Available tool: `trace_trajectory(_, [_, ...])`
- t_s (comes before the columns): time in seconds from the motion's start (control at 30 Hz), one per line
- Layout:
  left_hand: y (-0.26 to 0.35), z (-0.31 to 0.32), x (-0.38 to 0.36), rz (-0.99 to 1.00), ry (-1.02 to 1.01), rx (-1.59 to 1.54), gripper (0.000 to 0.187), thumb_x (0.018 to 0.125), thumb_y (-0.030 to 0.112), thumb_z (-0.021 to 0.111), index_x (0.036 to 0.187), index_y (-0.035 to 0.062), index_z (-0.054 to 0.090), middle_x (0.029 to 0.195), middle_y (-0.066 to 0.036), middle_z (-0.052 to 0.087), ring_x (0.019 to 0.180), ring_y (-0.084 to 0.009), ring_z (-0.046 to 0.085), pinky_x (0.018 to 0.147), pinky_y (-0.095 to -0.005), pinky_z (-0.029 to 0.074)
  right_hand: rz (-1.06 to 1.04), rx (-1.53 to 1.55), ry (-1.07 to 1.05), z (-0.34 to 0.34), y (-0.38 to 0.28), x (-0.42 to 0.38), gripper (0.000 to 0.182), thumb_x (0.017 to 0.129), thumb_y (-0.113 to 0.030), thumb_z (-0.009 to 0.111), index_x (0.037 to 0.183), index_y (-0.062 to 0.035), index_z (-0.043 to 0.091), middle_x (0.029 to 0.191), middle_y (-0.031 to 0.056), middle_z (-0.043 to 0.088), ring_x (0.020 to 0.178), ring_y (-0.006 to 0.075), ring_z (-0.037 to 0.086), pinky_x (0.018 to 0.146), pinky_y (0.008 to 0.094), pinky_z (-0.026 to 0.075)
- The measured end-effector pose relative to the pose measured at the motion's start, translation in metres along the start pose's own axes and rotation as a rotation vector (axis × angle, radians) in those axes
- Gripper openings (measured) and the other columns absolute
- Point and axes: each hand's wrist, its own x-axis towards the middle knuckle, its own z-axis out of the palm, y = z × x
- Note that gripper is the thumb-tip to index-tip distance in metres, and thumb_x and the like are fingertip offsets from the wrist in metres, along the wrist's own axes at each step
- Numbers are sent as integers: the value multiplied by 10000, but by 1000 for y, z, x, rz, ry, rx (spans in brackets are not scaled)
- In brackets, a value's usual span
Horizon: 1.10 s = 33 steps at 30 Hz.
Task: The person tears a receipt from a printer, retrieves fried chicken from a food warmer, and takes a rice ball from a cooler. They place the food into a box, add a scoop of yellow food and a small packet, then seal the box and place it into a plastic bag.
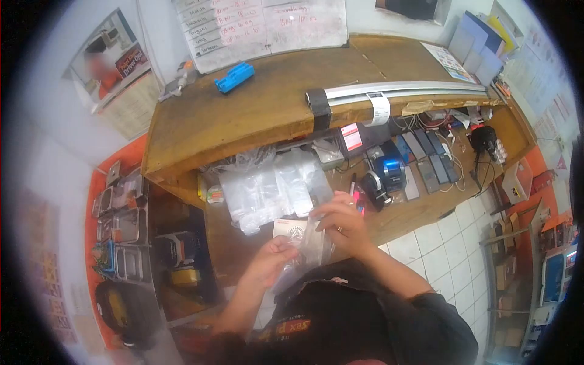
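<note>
My left hand (271,261) pinches a clear plastic bag (312,246) close in front of my chest. On the bag's other side is my right hand (344,224), its fingers bent at the upper edge of the plastic. Beside the bag lies a white card (289,227) with a dark round print, partly covered by my left fingers. Just beyond my hands, stacks of clear plastic bags (261,194) spread over the lower desk surface. Pens and a pink marker (360,204) lie to the right of my right hand.
A blue and black device (387,175) stands on the desk, with several phones (429,152) and cables to its right. Above runs a wooden shelf (274,91) with a blue object (234,77) and a metal rail (407,91). Metal trays (131,228) sit at left.
</note>
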Motion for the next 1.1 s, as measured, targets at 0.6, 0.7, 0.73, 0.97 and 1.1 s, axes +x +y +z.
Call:
trace_trajectory(0.6, [-20,12,39,444,380,559,357,817,69,688,602,99,405,619,69,413,616,-35,356,512,-230,316,848,928,7,44,30,-36,106,902,-127,619,933,-47,558,892,43,614,857,136,610,781,314,501])
trace_trajectory(0.7, [-26,-38,44,614,916,808,388,856,123,662,596,86,376,605,44,388,594,-68,364,516,-269,322,913,1294,275,35,47,-41,90,903,-76,589,863,-90,509,825,6,557,831,143,588,787,351,503])
trace_trajectory(0.73, [-30,-60,46,670,1044,945,377,870,155,651,622,78,377,623,27,387,600,-87,385,523,-300,335,955,1344,231,29,52,-44,98,900,-82,596,872,-94,503,823,0,548,808,142,572,780,339,489])
trace_trajectory(0.97, [-23,-44,42,325,571,-589,62,931,87,530,975,45,528,806,-34,561,765,-168,544,746,-296,442,328,66,-106,57,75,-75,281,788,-146,707,974,-45,523,817,93,590,706,262,581,649,327,465])
trace_trajectory(1.1, [-40,-37,42,334,504,-324,96,923,72,535,1007,27,546,897,-52,584,883,-152,553,814,-297,437,658,47,384,55,102,-54,163,756,-77,709,760,-24,556,689,153,589,629,300,587,615,367,457])
